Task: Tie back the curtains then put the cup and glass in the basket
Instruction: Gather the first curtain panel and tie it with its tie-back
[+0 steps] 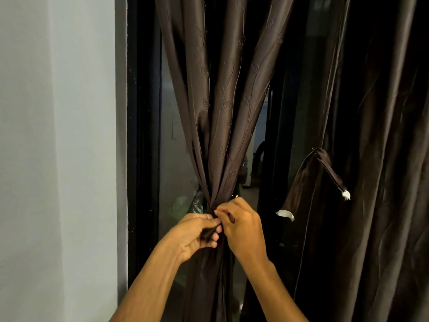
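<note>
A dark brown curtain [222, 108] with a leaf pattern hangs in front of me, gathered into a tight waist at mid-height. My left hand [195, 238] pinches one end of a brown tie-back strap [210, 232] wrapped around that waist. My right hand [243, 228] grips the other end of the strap right beside it, fingertips almost touching the left hand. A second brown curtain [376, 159] hangs loose on the right, with its own tie-back strap [308, 180] dangling, white tabs at both ends. No cup, glass or basket is in view.
A pale grey wall [58, 135] fills the left side. A black window frame [142, 135] runs down beside the gathered curtain, with dark glass [176, 159] behind it.
</note>
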Tool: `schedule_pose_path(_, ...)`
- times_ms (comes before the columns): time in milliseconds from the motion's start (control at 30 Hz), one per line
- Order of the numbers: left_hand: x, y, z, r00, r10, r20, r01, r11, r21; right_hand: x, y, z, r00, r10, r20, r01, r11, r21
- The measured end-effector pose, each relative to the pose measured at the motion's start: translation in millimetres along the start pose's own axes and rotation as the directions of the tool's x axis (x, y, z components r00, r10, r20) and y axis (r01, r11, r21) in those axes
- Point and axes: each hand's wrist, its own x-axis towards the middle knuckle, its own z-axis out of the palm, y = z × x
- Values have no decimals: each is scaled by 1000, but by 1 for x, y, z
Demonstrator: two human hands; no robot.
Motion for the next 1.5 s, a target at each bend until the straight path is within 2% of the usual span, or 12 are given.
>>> schedule_pose_path(100, 0, 5, -4, 999, -45, -7, 45, 999, 4, 1, -7, -6, 988, -81, 133, 108, 972, -210)
schedule_pose_path(200, 1, 8, -6, 996, -88, -32, 88, 996, 1, 6, -17, -16, 954, -80, 287, 190, 906, -378)
schedule_pose_path(300, 1, 12, -8, 994, -79, -77, 78, 997, -12, 8, -24, -25, 920, 3, 393, 174, 893, -414)
schedule_pose_path(400, 3, 13, -10, 992, -6, -127, 7, 1000, 8, 5, -27, -28, 891, 64, 449, 151, 892, -427)
schedule_pose_path(533, 3, 6, -6, 983, 117, -143, -112, 993, 38, 3, -24, -23, 904, 115, 411, 88, 892, -443)
schedule_pose_path(700, 2, 3, -6, 966, 250, -68, -229, 947, 226, 4, -22, -14, 894, 164, 417, 31, 905, -424)
schedule_pose_path(867, 4, -8, -8, 907, 405, -115, -326, 848, 417, -3, -16, -8, 906, 163, 392, 0, 924, -384)
schedule_pose_path(1000, 9, -14, -12, 893, 423, -154, -308, 824, 475, -16, -10, -5, 942, 148, 303, -83, 973, -217)
schedule_pose_path(1133, 10, -17, -12, 885, 441, -148, -306, 791, 529, -20, -5, -3, 939, 317, 134, -320, 948, -2)
schedule_pose_path(1200, 9, -18, -13, 883, 455, -118, -324, 770, 549, -19, -2, -2, 932, 348, 97, -353, 935, 37)
schedule_pose_path(1333, 7, -16, -20, 893, 449, -14, -357, 728, 586, -15, 1, -7, 952, 262, 159, -247, 963, -109)
schedule_pose_path(1500, 3, -9, -25, 871, 491, 14, -367, 632, 683, -5, 1, -17, 949, 203, 240, -129, 948, -292)
